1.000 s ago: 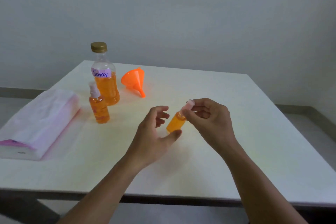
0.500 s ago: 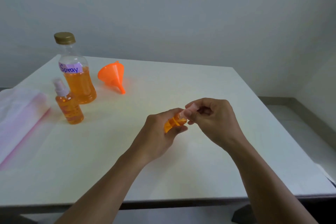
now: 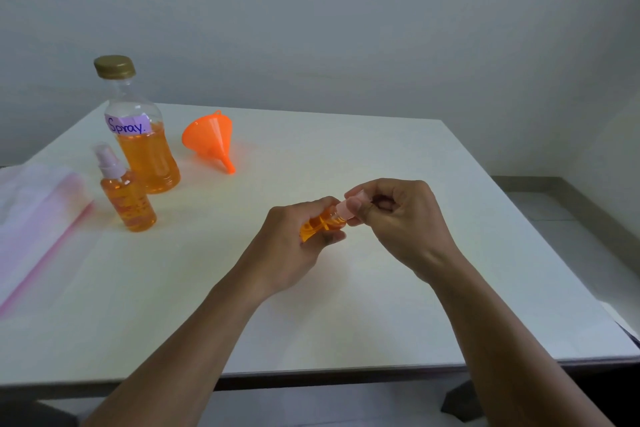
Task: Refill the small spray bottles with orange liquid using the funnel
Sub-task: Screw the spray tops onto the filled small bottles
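Held bottle: the small spray bottle (image 3: 320, 224) of orange liquid is tilted between both hands over the middle of the counter (image 3: 381, 322), with its pink spray cap (image 3: 344, 210) pointing right.
Left hand: the left hand (image 3: 294, 246) wraps its fingers (image 3: 323, 202) round the bottle's body, thumb underneath.
Right hand: the right hand (image 3: 398, 222) pinches the cap with curled fingers (image 3: 355, 205).
Open room: bare counter runs from the hands to the near edge and out to the right edge, where the floor (image 3: 571, 218) shows beyond. Bare counter also lies behind the hands up to the far edge by the wall (image 3: 346, 28).
Funnel: the orange funnel (image 3: 211, 139) lies on its side, spout toward the hands, well apart to their far left, with only bare counter between.
Neighbours: the large bottle (image 3: 145, 149), gold-capped and labelled "Spray.", stands upright at the far left, partly filled with orange liquid. The second spray bottle (image 3: 128, 198) stands just in front of it; whether they touch cannot be told. A plastic bag (image 3: 31, 218) with a pink strip lies at the left edge.
Change: a second ago the left hand was open beside the bottle, which the right hand alone held by the cap. Half a second ago the two-handed grip was already as it is now.
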